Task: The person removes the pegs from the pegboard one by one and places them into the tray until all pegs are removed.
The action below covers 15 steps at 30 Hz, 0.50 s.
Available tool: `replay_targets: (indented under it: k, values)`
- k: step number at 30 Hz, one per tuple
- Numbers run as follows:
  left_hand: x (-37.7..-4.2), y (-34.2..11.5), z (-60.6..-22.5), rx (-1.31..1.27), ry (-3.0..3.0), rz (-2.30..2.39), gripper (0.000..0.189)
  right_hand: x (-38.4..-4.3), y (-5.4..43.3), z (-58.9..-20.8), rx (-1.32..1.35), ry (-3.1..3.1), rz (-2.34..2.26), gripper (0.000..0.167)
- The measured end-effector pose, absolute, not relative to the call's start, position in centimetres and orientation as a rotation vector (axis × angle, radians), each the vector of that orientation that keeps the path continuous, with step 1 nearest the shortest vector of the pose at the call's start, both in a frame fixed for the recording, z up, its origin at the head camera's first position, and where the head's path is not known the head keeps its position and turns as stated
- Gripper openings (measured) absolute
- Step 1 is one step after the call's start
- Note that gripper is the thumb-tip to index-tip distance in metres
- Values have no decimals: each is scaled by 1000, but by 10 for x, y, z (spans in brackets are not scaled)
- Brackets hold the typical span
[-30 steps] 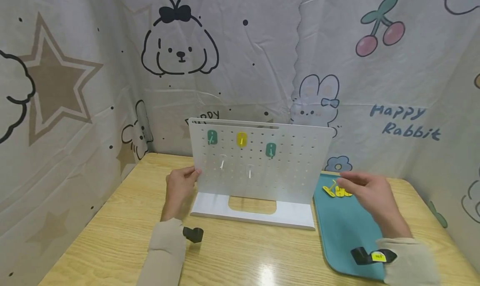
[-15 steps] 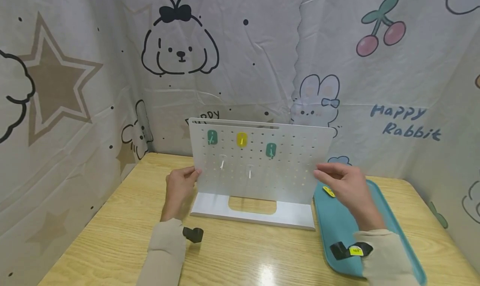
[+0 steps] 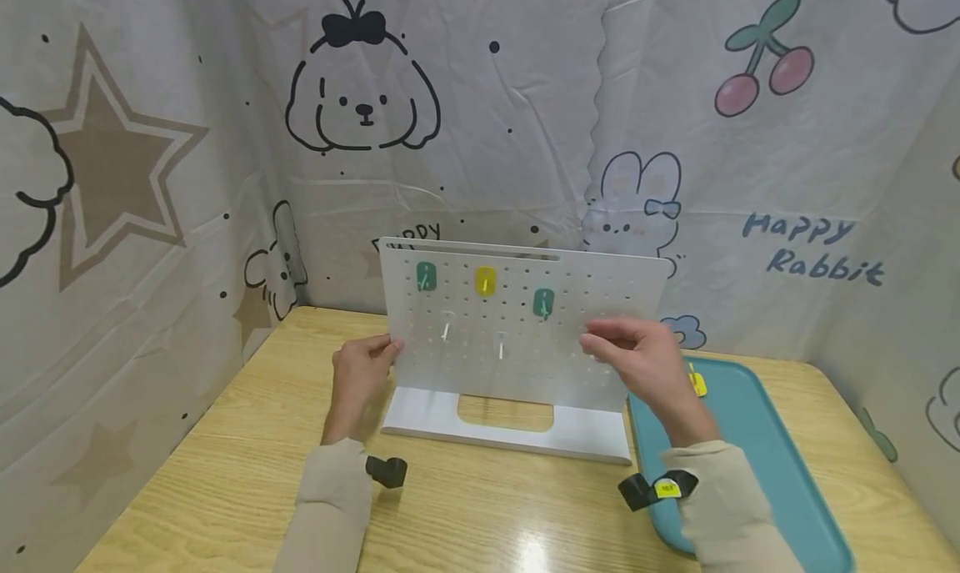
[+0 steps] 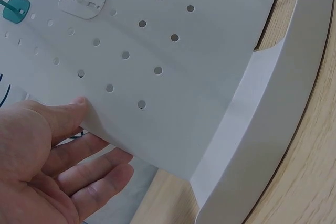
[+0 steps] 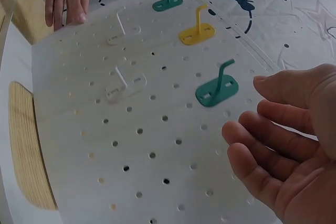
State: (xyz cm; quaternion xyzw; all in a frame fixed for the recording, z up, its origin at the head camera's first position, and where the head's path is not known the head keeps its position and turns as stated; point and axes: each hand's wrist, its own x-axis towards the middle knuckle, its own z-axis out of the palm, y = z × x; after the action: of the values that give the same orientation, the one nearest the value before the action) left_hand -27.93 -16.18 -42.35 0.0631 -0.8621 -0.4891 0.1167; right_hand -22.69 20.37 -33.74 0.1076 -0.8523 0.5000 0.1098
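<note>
A white pegboard [image 3: 525, 373] stands upright on its base. My left hand [image 3: 363, 373] grips its left edge, thumb on the front face and fingers behind, as the left wrist view shows. My right hand [image 3: 645, 360] hovers before the board's right part, its fingers loosely bent with nothing between them. On the board are a green hook [image 3: 426, 277] at upper left, a yellow hook [image 3: 485, 281] beside it, and another green hook [image 5: 217, 90] farther right. Two clear hooks [image 5: 126, 85] sit lower.
A teal tray [image 3: 750, 439] lies right of the board, partly under my right forearm. A yellow hook [image 3: 698, 384] shows at its back; my hand may hide others. The wooden table [image 3: 465, 506] extends in front, and a printed curtain [image 3: 510, 139] hangs behind.
My right hand has moved left from above the yellow hooks in the tray to the front of the board's right side. The left hand keeps its hold on the edge.
</note>
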Motion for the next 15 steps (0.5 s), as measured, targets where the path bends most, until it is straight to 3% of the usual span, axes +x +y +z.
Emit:
replay_targets:
  k: [15]
  values:
    - [-279, -161, -423, 197, -2528, -1424, 35, -244, 169, -336, 264, -2442, 1695, 37]
